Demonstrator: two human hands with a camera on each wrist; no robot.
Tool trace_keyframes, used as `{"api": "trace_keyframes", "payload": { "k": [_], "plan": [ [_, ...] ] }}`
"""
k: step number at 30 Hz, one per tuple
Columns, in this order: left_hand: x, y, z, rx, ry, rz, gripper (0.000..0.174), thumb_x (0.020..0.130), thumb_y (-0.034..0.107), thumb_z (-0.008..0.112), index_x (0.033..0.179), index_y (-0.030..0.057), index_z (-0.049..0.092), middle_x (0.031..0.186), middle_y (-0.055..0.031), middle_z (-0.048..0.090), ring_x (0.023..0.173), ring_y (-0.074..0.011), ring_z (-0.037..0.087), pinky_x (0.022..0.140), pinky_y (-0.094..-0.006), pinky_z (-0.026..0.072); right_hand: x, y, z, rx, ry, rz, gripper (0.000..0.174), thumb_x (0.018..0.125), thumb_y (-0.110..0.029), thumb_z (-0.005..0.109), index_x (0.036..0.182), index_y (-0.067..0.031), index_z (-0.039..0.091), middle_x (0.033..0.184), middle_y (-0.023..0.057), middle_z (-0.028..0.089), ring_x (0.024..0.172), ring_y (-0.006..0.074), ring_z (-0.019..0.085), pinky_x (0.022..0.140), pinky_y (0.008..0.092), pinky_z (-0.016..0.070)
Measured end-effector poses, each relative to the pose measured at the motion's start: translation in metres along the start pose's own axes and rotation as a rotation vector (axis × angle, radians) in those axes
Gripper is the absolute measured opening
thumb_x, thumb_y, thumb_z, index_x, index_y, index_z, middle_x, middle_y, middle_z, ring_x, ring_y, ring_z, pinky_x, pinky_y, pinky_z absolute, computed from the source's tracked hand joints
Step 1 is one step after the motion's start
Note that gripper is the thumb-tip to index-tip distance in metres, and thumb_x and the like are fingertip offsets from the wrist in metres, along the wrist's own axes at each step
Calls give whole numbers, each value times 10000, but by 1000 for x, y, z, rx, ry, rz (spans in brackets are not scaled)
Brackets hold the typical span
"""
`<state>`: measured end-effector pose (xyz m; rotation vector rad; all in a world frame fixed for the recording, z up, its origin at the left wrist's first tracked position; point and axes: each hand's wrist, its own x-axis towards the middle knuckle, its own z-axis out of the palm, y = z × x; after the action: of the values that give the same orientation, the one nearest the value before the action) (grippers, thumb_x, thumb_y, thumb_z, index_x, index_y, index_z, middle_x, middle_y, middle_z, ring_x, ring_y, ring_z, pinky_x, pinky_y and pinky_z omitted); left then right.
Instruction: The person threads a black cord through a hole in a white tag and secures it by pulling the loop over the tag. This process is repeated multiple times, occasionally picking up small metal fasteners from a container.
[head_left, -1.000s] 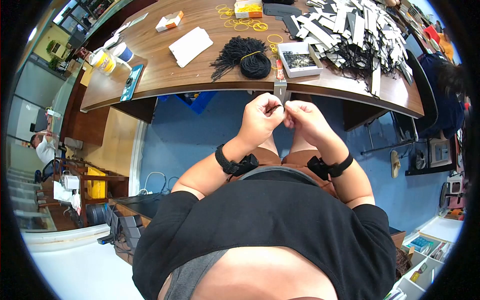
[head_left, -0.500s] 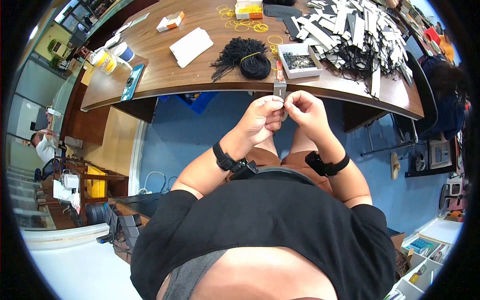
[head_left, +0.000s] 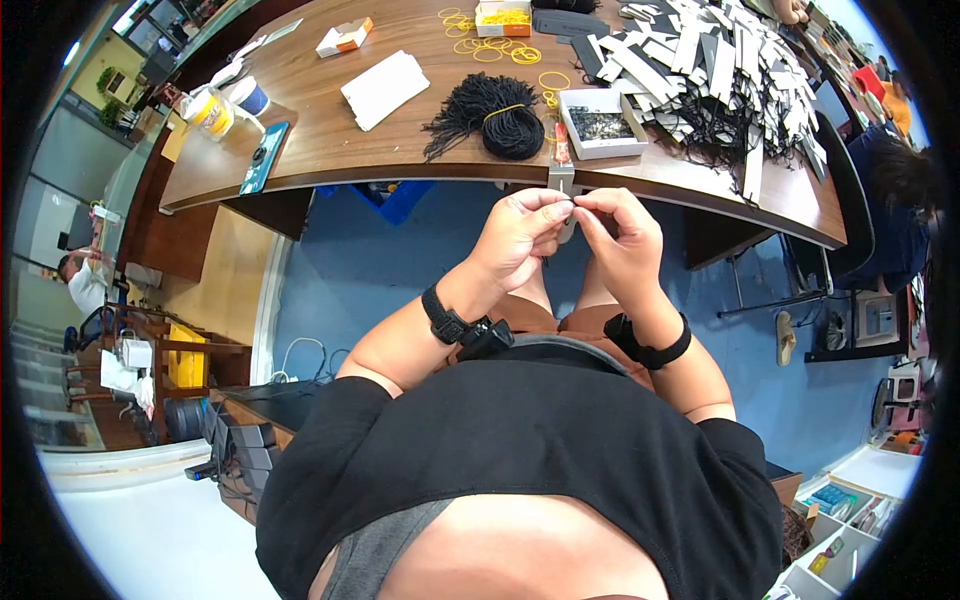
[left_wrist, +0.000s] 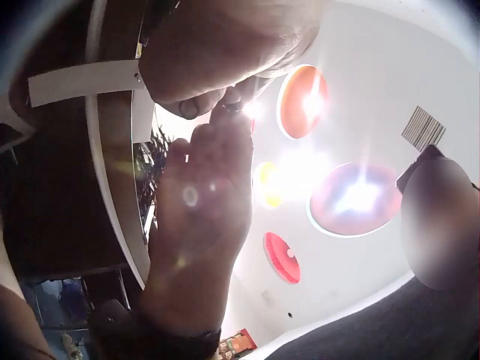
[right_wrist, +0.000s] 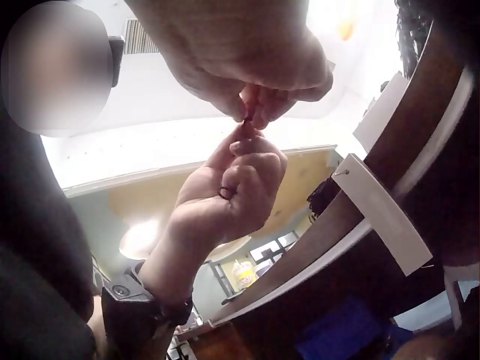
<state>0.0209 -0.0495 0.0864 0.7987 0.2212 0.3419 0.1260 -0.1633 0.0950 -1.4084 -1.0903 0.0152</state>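
Note:
Above the lap, just in front of the desk edge, my left hand point(head_left: 515, 240) and right hand point(head_left: 625, 245) meet at the fingertips. Between them is a tiny dark piece point(right_wrist: 248, 118), thin like a bit of cord, mostly covered by the fingers. Thumb and index finger of each hand pinch it. A short dark loop point(right_wrist: 225, 193) also shows at the curled fingers of the left hand in the right wrist view. Just beyond the hands, a grey metal bracket point(head_left: 561, 178) juts from the desk edge. Its exact kind I cannot tell for the small dark piece.
On the desk point(head_left: 300, 110) lie a bundle of black cords point(head_left: 515, 130), a white box of small dark pieces point(head_left: 605, 145), yellow rubber bands point(head_left: 485, 50), a heap of black and white tags point(head_left: 690, 70), white cards point(head_left: 385, 90) and a phone point(head_left: 264, 158). A chair point(head_left: 850, 190) stands right.
The left hand has loosened from a tighter curl and its palm now shows more. The right hand has turned, its thumb and index finger now meeting the left fingertips.

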Motion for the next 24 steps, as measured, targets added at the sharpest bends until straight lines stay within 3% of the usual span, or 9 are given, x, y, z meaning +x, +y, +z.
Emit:
{"api": "trace_keyframes", "payload": {
  "k": [3,6,9,13,15,17,20,23,24],
  "plan": [
    [-1,1,2,235,70,104,99,854,82,617,909,5,648,731,-1,580,550,-23,419,462,-162,314,3,1,-4,-25,-29,88,123,721,5,692,824,-26,633,782,77,632,742,189,600,693,287,469],
    [2,2,-6,443,51,193,114,846,56,623,937,-5,654,789,-21,619,595,-34,472,513,-173,376,11,-6,-10,-337,-68,-181,148,672,5,696,767,-57,601,729,50,604,688,199,577,669,310,433],
    [4,-1,-2,589,56,295,117,844,51,628,938,-10,661,815,-18,639,661,-45,529,586,-193,433,16,-12,-15,-437,-49,-334,189,623,2,692,739,-85,571,691,29,576,654,203,556,650,319,395],
    [0,3,8,630,62,238,120,846,62,635,933,-15,664,831,-23,654,707,-52,559,629,-200,454,13,-12,-21,-421,-83,-331,180,629,12,673,736,-79,562,675,31,558,637,191,543,630,307,403],
    [-1,3,10,643,68,228,117,846,67,639,925,-15,666,830,-28,657,709,-50,561,628,-197,453,8,-7,-26,-239,-90,-102,153,665,12,665,754,-68,569,671,42,547,617,162,528,591,272,417],
    [-1,2,11,671,78,252,114,845,70,642,919,-14,668,825,-29,658,710,-49,561,628,-195,452,3,-1,-31,-22,-128,79,71,761,-13,644,784,-37,581,691,2,554,627,88,504,567,229,418],
    [0,-2,16,640,56,366,102,843,59,638,890,-32,647,686,23,576,565,-16,447,490,-175,354,-1,1,-33,331,-126,377,68,835,-61,615,801,-10,587,736,-28,555,672,44,494,599,207,413],
    [0,3,9,595,31,270,104,848,65,635,912,-16,655,808,-27,651,700,-46,555,626,-195,450,-1,13,-33,635,-198,576,108,858,-113,602,827,-10,590,745,-7,563,701,48,497,657,196,407],
    [0,3,8,599,21,257,105,850,66,633,912,-17,653,808,-27,650,703,-46,553,629,-195,449,1,16,-32,781,-245,616,172,879,-173,592,905,-4,608,778,10,584,723,61,498,714,201,406]
  ]
}}
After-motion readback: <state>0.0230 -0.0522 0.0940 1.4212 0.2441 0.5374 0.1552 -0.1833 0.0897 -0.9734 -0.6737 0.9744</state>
